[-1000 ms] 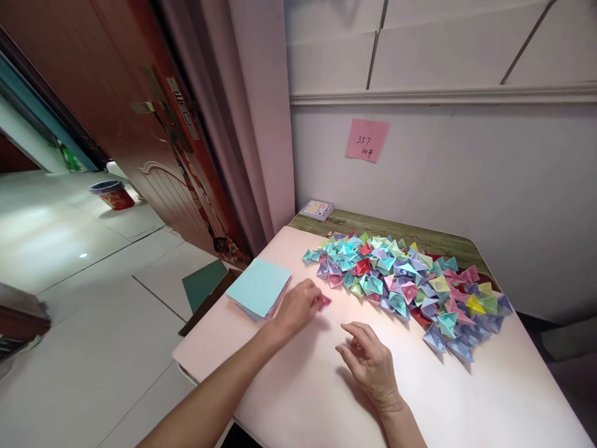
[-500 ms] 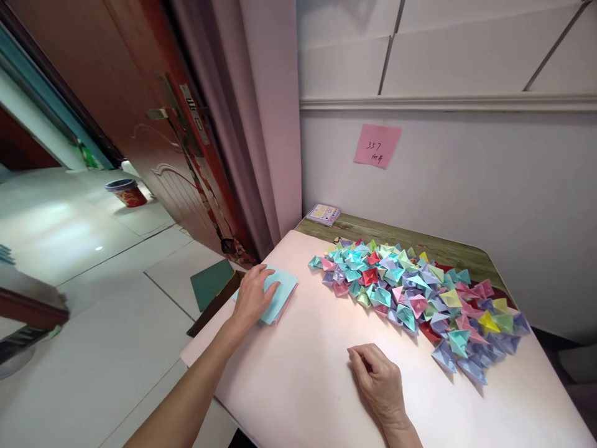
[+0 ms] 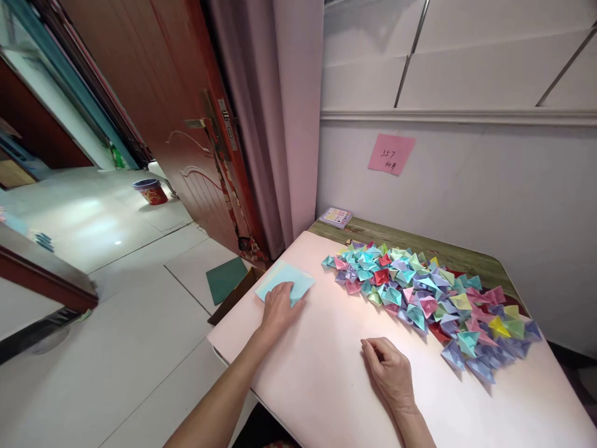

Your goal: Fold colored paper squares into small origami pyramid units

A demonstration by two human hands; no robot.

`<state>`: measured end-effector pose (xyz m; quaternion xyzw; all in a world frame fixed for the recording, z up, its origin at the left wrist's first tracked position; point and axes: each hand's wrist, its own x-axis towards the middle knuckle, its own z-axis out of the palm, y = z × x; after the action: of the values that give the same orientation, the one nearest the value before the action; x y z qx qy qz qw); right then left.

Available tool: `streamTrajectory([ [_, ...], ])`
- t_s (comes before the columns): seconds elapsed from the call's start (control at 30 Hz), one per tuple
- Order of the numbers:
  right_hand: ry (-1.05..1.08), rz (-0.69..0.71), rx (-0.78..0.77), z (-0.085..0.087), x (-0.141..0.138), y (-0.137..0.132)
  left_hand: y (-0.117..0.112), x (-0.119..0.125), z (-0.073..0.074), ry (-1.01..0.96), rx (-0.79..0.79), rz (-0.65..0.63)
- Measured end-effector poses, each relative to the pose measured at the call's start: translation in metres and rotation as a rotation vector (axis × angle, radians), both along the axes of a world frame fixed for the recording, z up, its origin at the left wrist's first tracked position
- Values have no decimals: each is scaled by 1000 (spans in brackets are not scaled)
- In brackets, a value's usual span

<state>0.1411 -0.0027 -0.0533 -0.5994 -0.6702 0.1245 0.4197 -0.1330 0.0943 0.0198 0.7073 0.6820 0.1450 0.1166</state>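
My left hand (image 3: 281,306) is at the left side of the table, its fingers on a light blue square sheet of paper (image 3: 301,284). The sheet is turned at an angle to the stack of square paper (image 3: 274,278) beneath it, and its near part is hidden by the hand. My right hand (image 3: 388,368) rests on the table, curled into a loose fist with nothing visible in it. Beyond and to the right of it spreads a big heap of folded paper boats (image 3: 405,280) in blue, purple, pink, red, green and yellow.
The table has a pale pink cover (image 3: 326,367) and a wood-patterned strip at the back. A stack of small printed cards (image 3: 336,217) lies in the back corner. A pink note (image 3: 392,154) is on the wall. Left are an open box (image 3: 236,298), a door (image 3: 172,106) and a bucket (image 3: 150,191).
My left hand has slid the top blue sheet right and turned it on the stack. My right hand has kept its curled pose. The whole view has shifted slightly.
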Motion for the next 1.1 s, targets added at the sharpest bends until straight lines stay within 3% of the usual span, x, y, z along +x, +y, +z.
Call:
streamTrajectory([
  [0.23,16,-1,-2,-3,1,0,2,-7,24,-98,130,73],
  [0.3,41,1,-9,-5,1,0,-7,6,27,-34,284,6],
  [0.33,66,-10,-12,-6,0,1,-13,16,26,2,355,-91],
  [0.47,211,-94,-31,-3,-2,-1,-46,58,5,51,386,-550],
  [0.57,128,-112,-16,0,0,-9,-67,75,-19,1,301,-704],
  [0.7,-44,-61,-22,0,5,-21,-78,70,-38,-124,181,-843],
  [0.8,-50,-46,-37,-4,8,-23,-71,59,-43,-210,117,-825],
  [0.93,8,-61,-102,-7,11,-20,-51,49,-46,-296,99,-662],
  [1.1,69,-77,-180,0,12,-17,-36,54,-49,-369,85,-578],
])
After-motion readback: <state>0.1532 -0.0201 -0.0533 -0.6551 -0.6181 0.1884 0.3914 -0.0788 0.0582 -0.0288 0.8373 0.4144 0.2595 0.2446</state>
